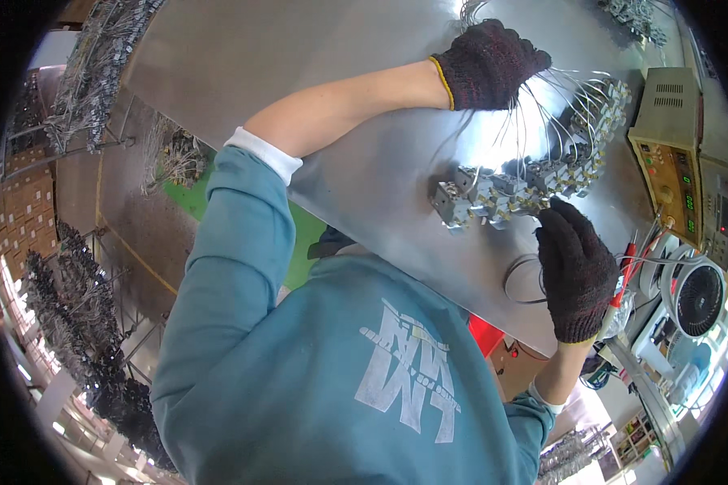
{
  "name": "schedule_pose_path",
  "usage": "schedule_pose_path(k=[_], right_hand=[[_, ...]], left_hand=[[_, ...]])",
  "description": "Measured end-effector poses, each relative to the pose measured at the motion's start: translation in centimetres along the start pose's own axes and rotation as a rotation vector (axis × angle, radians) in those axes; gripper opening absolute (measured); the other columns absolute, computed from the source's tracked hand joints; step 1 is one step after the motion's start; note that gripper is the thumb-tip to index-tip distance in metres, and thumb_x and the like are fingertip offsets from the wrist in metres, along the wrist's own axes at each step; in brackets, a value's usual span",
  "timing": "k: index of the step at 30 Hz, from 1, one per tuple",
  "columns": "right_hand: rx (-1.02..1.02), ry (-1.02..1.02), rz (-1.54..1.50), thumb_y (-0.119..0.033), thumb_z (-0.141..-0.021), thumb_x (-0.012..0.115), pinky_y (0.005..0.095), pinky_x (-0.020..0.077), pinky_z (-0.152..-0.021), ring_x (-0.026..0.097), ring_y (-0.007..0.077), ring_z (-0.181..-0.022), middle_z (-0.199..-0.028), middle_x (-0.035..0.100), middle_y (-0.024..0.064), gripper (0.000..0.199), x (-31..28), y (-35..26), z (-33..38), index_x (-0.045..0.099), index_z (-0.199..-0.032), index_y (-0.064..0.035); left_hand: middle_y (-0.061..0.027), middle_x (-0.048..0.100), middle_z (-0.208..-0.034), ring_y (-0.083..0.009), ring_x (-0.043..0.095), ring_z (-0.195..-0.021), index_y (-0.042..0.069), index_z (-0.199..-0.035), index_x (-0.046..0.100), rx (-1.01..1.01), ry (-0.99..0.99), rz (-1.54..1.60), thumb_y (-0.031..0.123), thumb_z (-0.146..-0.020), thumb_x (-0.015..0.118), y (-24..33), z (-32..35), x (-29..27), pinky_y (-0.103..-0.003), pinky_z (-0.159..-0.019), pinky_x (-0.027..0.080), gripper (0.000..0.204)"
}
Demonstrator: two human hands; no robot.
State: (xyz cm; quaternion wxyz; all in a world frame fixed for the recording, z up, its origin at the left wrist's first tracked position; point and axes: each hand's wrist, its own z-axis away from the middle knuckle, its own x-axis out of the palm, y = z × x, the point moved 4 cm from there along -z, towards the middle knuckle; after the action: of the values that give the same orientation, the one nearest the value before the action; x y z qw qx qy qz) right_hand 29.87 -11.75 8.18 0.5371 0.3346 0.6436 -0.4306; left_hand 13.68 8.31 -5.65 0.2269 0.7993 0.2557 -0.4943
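My left hand (493, 66), in a dark knitted glove with a yellow cuff edge, is closed around a bunch of thin pale wires (534, 109). The wires fan out to a curved row of small grey block-shaped electrical parts (505, 194) with yellowish metal bits, resting on the metal tabletop (364, 153). At the near side of that row is my right hand (576, 271), gloved the same way. Its fingers are bent together, their tips close to the parts; what they pinch, if anything, is hidden. A thin dark cable (510, 279) loops out beside this hand.
A yellow-fronted bench instrument (667, 178) with lit digits stands at the right. Nearby lie a red-handled probe (624, 275) and a small round fan (697, 299). More wired parts (635, 18) sit at the far right. Loaded racks (97, 73) and cartons (24, 202) stand left.
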Motion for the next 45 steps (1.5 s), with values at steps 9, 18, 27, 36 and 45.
schedule_pose_path(k=[9,18,27,36,45], right_hand=[[0.263,0.209,-0.374,0.007,-0.092,0.076,0.0397,0.0593,-0.094,0.076,0.0327,-0.110,-0.122,0.077,0.0184,0.030,2.7,0.5,1.6,0.075,-0.119,-0.0047],[0.121,0.088,-0.096,0.000,-0.092,0.078,0.0396,0.0620,-0.088,0.078,0.0318,-0.104,-0.123,0.077,0.0150,0.032,2.3,-0.3,1.0,0.076,-0.122,-0.0089],[0.460,0.212,-0.560,0.007,-0.093,0.074,0.0388,0.0610,-0.091,0.077,0.0298,-0.107,-0.124,0.076,0.0185,0.036,3.9,-0.5,5.2,0.074,-0.128,-0.0020],[0.144,0.159,-0.073,0.001,-0.089,0.080,0.0407,0.0624,-0.089,0.078,0.0342,-0.107,-0.123,0.078,0.0168,0.036,3.5,-1.8,3.3,0.077,-0.124,-0.0083],[0.110,0.164,-0.035,-0.011,-0.087,0.086,0.0388,0.0633,-0.080,0.080,0.0295,-0.098,-0.122,0.079,0.0098,0.035,2.7,-1.2,2.9,0.079,-0.121,-0.0159]], left_hand=[[-0.0141,0.073,-0.102,-0.0317,0.073,-0.092,0.010,-0.143,0.062,-0.083,-0.027,-0.082,0.029,-0.084,0.070,0.3,0.1,0.1,-0.053,-0.078,0.056,0.062],[-0.0140,0.073,-0.103,-0.0312,0.073,-0.091,0.010,-0.141,0.063,-0.083,-0.012,-0.093,0.027,-0.083,0.069,0.1,0.6,-0.3,-0.053,-0.077,0.056,0.061],[-0.0151,0.073,-0.101,-0.0327,0.074,-0.089,0.008,-0.139,0.064,-0.070,0.019,-0.038,0.026,-0.082,0.069,0.1,-0.2,-0.1,-0.052,-0.077,0.056,0.059],[-0.0185,0.070,-0.123,-0.0371,0.070,-0.112,0.011,-0.150,0.056,-0.111,-0.158,-0.060,0.027,-0.079,0.076,0.1,-0.4,0.0,-0.054,-0.094,0.055,0.076],[-0.0243,0.048,-0.160,-0.0411,0.054,-0.143,0.020,-0.164,0.045,0.404,-0.175,0.129,0.040,-0.070,0.088,2.4,1.6,-8.9,-0.053,-0.113,0.050,0.106]])
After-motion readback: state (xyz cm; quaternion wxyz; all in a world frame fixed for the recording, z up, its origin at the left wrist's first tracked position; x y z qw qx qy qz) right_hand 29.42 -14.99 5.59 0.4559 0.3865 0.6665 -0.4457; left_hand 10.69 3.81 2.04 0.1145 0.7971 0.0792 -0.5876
